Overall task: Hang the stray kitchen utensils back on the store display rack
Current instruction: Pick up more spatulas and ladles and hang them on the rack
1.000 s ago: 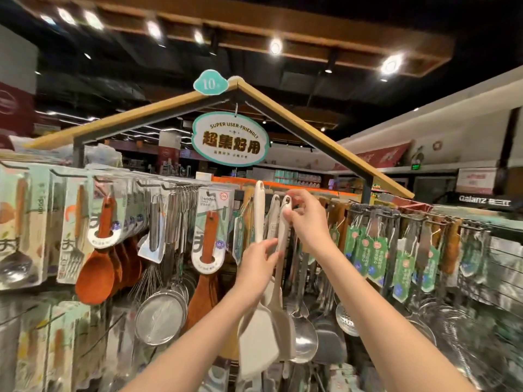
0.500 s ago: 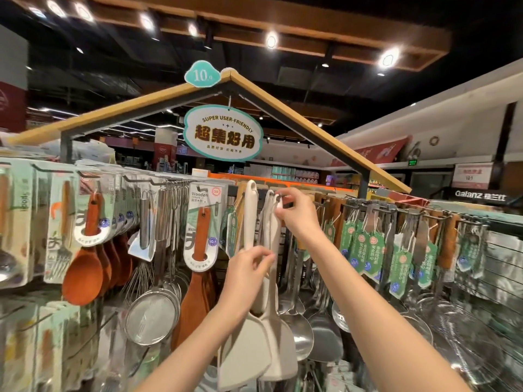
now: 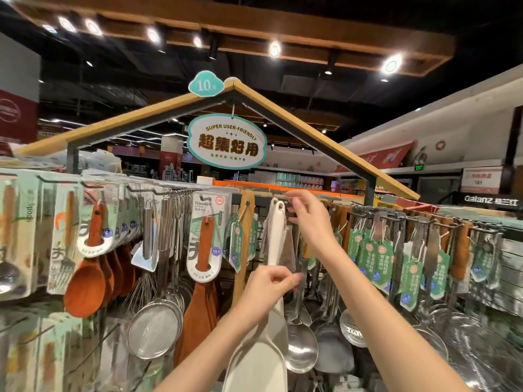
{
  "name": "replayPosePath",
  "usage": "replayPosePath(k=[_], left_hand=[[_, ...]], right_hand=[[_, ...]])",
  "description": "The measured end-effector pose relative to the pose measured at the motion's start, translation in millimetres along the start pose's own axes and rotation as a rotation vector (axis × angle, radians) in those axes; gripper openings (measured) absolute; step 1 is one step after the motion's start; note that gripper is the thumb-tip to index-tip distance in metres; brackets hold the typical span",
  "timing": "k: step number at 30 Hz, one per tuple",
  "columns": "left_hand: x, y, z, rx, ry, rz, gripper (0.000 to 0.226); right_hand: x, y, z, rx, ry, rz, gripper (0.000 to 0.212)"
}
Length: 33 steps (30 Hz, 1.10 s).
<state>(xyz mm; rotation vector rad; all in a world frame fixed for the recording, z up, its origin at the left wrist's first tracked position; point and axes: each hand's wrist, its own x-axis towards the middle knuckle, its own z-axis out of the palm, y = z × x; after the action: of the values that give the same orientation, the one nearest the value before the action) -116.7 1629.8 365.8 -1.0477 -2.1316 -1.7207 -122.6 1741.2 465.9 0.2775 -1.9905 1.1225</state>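
A white spatula [image 3: 275, 233] stands upright in front of the display rack [image 3: 376, 215], its broad blade [image 3: 256, 360] low in the view. My left hand [image 3: 268, 290] is closed around the middle of its handle. The hanging hole at the handle's top sits level with a rack hook. I cannot tell whether the hook passes through it. My right hand [image 3: 307, 219] is just right of the handle's top, thumb and fingers apart around the hook's end, holding nothing.
Packaged wooden spoons [image 3: 85, 281] and mesh strainers [image 3: 155, 331] hang to the left. Steel ladles [image 3: 301, 345] hang directly behind the spatula. Green-tagged utensils [image 3: 382, 261] fill hooks to the right. A sign [image 3: 226, 141] hangs under the wooden roof frame above.
My right hand has let go of the spatula handle top and opened beside the hook. The white spatulas have closed up together at the hook. My left hand still grips the handle.
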Motion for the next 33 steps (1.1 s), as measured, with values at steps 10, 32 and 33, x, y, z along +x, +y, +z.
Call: replayPosePath(k=[10, 32, 33], left_hand=[[2, 1, 10, -0.144, 0.02, -0.076, 0.027], [11, -1, 7, -0.151, -0.022, -0.038, 0.024], [12, -3, 7, -0.137, -0.029, -0.048, 0.024]], right_hand=[[-9, -13, -5, -0.068, -0.108, -0.041, 0.024], [-8, -14, -5, -0.085, 0.006, -0.076, 0.024], [-5, -12, -3, -0.125, -0.017, -0.069, 0.025]])
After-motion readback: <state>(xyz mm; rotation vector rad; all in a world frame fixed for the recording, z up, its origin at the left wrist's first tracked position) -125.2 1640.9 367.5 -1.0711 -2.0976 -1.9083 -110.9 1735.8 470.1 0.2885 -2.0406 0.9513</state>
